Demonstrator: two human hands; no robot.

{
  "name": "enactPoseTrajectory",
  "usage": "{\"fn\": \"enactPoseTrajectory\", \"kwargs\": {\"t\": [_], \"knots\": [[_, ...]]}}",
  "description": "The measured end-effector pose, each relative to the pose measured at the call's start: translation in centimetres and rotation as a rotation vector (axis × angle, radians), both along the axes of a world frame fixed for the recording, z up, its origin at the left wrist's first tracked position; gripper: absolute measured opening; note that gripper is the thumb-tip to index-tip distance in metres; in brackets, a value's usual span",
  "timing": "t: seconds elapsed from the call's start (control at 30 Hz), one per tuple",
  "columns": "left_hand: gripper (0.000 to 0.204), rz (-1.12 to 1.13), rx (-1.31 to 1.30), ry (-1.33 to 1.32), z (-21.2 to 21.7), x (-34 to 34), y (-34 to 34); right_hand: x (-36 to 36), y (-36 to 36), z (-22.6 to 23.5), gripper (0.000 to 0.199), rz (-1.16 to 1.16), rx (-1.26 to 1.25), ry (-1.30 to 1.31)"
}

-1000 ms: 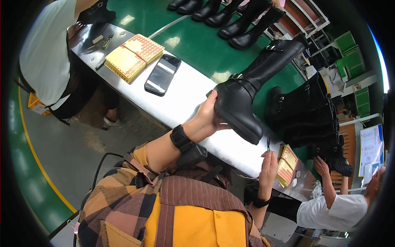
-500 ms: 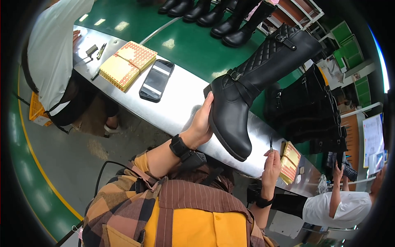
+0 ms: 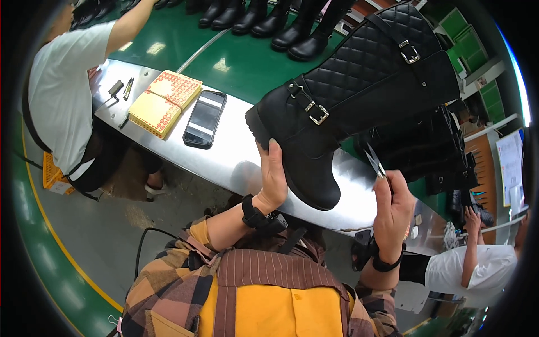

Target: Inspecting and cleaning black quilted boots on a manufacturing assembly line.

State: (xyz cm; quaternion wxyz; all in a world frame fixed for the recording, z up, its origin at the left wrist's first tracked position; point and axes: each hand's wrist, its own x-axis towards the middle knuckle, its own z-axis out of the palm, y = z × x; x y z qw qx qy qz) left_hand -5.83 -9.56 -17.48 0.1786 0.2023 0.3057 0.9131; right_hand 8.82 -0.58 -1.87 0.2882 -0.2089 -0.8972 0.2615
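Note:
A tall black boot [image 3: 359,84] with a quilted shaft and silver buckles hangs tilted above the metal table [image 3: 230,163], its toe pointing down towards me. My left hand [image 3: 272,177] supports it from below, fingers behind the sole near the heel and thumb along the side. To the right of the toe, my right hand [image 3: 393,210] is closed around small silver scissors [image 3: 376,162]. Their blades point up, a little apart, and do not touch the boot. The handles are mostly hidden in my fingers.
A black phone [image 3: 205,119] and a banded stack of yellow cards [image 3: 164,104] lie left on the table. More black boots [image 3: 303,36] stand beyond, and others [image 3: 415,140] at right. People in white shirts [image 3: 70,95] work at left and right [image 3: 477,269].
The boot has turned to show its quilted, buckled side and come closer to me. My right hand has risen with the scissors towards it. The person at left now stretches an arm out.

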Motion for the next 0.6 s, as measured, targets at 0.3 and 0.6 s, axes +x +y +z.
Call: {"fn": "enactPoseTrajectory", "kwargs": {"t": [0.3, 0.6], "knots": [[0.053, 0.232, -0.055, 0.188, -0.2, 0.4, -0.1, -4.1, -0.8, 0.8, 0.028, 0.073, 0.015, -0.003], [0.059, 0.215, 0.048, 0.237, -0.5, 0.6, 0.3, -4.8, -0.4, 0.9, 0.033, 0.073, 0.078, -0.021]]}}
